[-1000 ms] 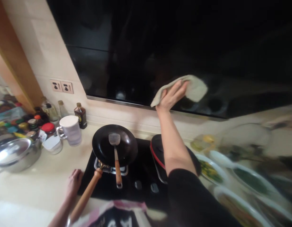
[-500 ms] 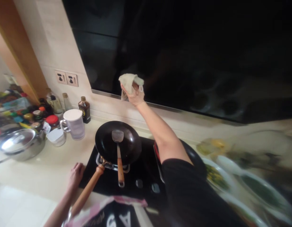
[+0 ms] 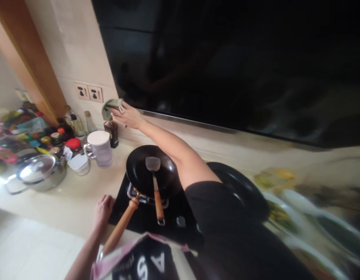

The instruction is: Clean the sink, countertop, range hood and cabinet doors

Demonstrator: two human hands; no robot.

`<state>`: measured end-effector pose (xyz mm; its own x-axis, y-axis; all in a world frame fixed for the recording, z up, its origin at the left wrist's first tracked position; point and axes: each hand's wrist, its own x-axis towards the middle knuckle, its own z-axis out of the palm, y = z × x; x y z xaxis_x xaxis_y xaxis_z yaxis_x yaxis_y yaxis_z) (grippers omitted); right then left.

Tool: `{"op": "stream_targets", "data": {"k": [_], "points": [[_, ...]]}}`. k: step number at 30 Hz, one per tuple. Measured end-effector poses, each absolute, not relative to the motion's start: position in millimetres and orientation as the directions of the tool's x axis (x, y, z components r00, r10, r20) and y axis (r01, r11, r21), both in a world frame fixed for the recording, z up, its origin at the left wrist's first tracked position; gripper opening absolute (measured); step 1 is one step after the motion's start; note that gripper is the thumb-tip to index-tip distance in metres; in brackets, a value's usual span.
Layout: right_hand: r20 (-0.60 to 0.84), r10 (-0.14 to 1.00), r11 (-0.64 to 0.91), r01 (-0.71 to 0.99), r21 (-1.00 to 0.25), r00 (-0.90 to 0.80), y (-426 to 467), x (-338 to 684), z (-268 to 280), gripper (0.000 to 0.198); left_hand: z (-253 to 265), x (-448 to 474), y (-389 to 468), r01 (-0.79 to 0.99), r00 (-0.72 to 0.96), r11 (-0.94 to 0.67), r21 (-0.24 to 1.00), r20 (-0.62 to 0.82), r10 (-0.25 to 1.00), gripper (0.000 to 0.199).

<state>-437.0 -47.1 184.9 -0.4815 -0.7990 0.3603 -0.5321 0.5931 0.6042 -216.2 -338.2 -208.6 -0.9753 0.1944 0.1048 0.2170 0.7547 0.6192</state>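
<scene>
My right hand (image 3: pixel 129 115) grips a pale green cloth (image 3: pixel 107 109) at the lower left corner of the black range hood (image 3: pixel 215 70). The cloth is in front of the tiled wall, just below a pair of sockets (image 3: pixel 88 92) and above a dark bottle (image 3: pixel 114 136), whose top it partly hides. My left hand (image 3: pixel 104 208), fingers curled in, rests on the counter beside the cooktop (image 3: pixel 130 221). To its right a black wok (image 3: pixel 136 171) sits on the burner, its wooden handle toward me. A spatula (image 3: pixel 155 184) lies across the wok.
A lidded pitcher (image 3: pixel 101 151), a white tub (image 3: pixel 79 165), a steel pot (image 3: pixel 41 175) and several jars crowd the left counter. Behind my right arm is a black pan (image 3: pixel 241 186). Plates of food (image 3: pixel 280 217) stand at the right, blurred.
My right hand has moved left with the cloth, from the hood's lower front to its left corner and the wall. My left hand stays on the counter. The view has shifted slightly.
</scene>
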Motion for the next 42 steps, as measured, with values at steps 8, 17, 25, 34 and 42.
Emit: {"op": "stream_targets", "data": {"k": [8, 17, 25, 34, 42], "points": [[0.386, -0.781, 0.616, -0.506, 0.603, -0.49, -24, -484, 163, 0.06, -203, -215, -337, 0.234, -0.972, 0.737, 0.634, 0.127, 0.199, 0.029], [0.296, -0.741, 0.655, -0.554, 0.514, -0.602, 57, -431, 157, 0.06, -197, -216, -341, 0.226, -0.973, 0.741, 0.633, 0.109, 0.204, 0.028], [0.375, -0.476, 0.862, -0.507, 0.019, -0.796, 153, -342, 150, 0.046, -199, -222, -342, 0.222, -0.974, 0.753, 0.619, 0.109, 0.198, 0.028], [0.564, -0.207, 0.964, -0.266, -0.023, -0.799, 193, -239, 155, 0.046, -193, -221, -343, 0.222, -0.974, 0.749, 0.624, 0.106, 0.201, 0.03], [0.995, -0.093, 0.986, 0.133, 0.096, -0.029, 215, -248, 249, 0.056, -206, -224, -347, 0.22, -0.974, 0.755, 0.618, 0.095, 0.206, 0.033]]}}
